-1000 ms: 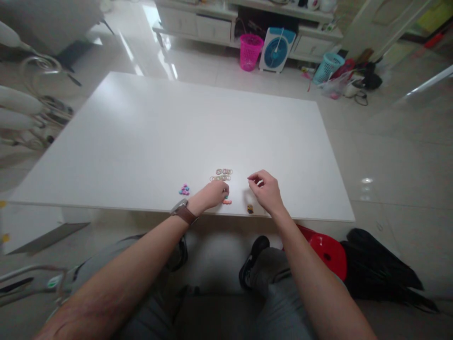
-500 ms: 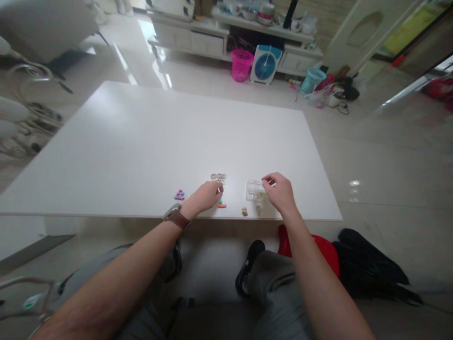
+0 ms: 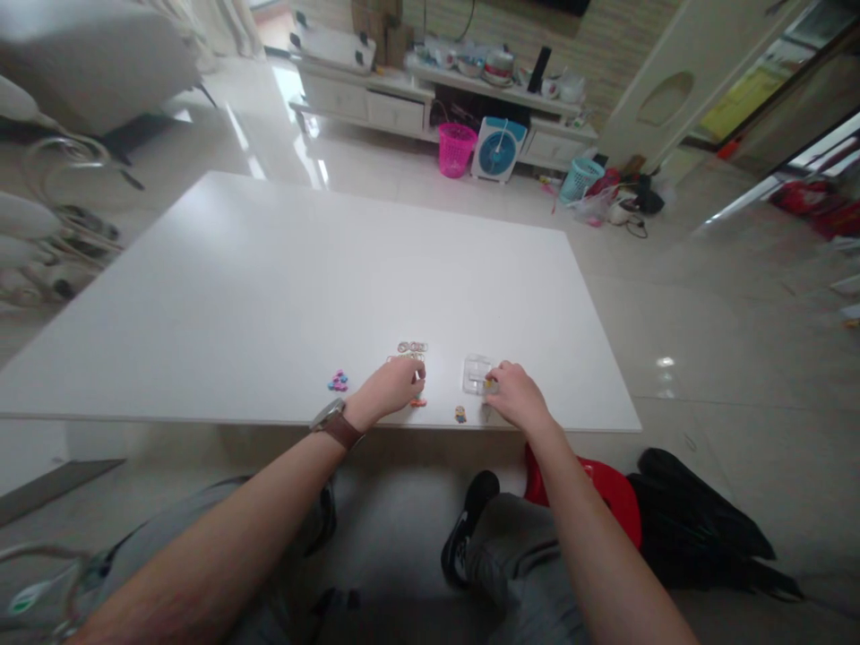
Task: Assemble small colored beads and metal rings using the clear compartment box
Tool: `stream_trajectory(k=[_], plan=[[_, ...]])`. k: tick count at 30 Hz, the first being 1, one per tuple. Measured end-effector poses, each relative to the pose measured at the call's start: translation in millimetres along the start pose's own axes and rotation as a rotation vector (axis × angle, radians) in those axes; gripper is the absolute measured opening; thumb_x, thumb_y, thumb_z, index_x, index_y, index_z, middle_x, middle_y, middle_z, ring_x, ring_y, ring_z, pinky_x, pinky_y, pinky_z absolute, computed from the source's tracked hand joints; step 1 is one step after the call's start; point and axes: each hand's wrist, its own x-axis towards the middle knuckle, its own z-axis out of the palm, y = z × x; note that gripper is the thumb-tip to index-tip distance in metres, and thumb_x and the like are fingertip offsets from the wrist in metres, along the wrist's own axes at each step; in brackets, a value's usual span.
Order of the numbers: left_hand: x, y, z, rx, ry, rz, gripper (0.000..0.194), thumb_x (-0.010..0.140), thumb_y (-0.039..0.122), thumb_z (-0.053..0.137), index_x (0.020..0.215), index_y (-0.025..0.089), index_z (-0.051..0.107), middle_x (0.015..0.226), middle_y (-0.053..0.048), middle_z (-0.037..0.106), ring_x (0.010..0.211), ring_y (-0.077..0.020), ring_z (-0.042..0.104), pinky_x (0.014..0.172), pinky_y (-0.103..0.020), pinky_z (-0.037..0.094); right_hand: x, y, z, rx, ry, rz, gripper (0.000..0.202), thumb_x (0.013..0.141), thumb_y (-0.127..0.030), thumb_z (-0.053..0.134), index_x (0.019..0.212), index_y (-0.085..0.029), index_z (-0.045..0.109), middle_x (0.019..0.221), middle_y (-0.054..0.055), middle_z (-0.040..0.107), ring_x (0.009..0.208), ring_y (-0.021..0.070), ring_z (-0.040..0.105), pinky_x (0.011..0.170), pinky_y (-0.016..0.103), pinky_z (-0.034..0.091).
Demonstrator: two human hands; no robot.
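My left hand (image 3: 401, 380) rests low over the white table (image 3: 322, 296), its fingers curled together beside several small rings (image 3: 412, 347); whatever they hold is too small to make out. Small orange pieces (image 3: 417, 403) lie just below it. My right hand (image 3: 516, 392) is at the right side of a clear compartment box (image 3: 477, 365), its fingertips pinched by a small yellow piece (image 3: 490, 383) in the box. Near the table's front edge sits a small yellow-and-blue figure (image 3: 460, 415). A cluster of pink and blue pieces (image 3: 338, 381) lies left of my left hand.
Beyond the table stand a pink basket (image 3: 456, 150), a blue fan (image 3: 498, 150) and a light-blue basket (image 3: 580, 179), before a low white cabinet (image 3: 395, 113). Something red (image 3: 608, 493) and a black bag (image 3: 699, 511) are below the table's right front edge.
My right hand has moved down from the box's upper right to its lower right side, near the yellow piece. My left hand stays by the rings. The whole view has shifted slightly.
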Motion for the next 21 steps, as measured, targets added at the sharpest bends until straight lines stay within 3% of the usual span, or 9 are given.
stream_trajectory(k=[9, 21], plan=[[-2, -2, 0.2, 0.003, 0.000, -0.032, 0.022, 0.089, 0.019, 0.053, 0.094, 0.016, 0.074, 0.087, -0.010, 0.075, 0.082, -0.0220, 0.069, 0.077, -0.030, 0.050, 0, -6, -1, -0.103, 0.002, 0.009, 0.028, 0.082, -0.011, 0.058, 0.106, -0.018, 0.070, 0.114, 0.010, 0.063, 0.110, 0.0266, 0.056, 0.082, 0.034, 0.039], [-5, -4, 1.3, 0.014, -0.027, -0.043, 0.027, 0.088, 0.022, 0.051, 0.101, 0.017, 0.075, 0.090, -0.010, 0.076, 0.085, -0.0234, 0.071, 0.077, -0.032, 0.051, -2, -15, -5, -0.168, 0.015, -0.019, 0.031, 0.092, -0.006, 0.044, 0.102, -0.017, 0.072, 0.116, 0.012, 0.064, 0.111, 0.0255, 0.057, 0.083, 0.035, 0.038]])
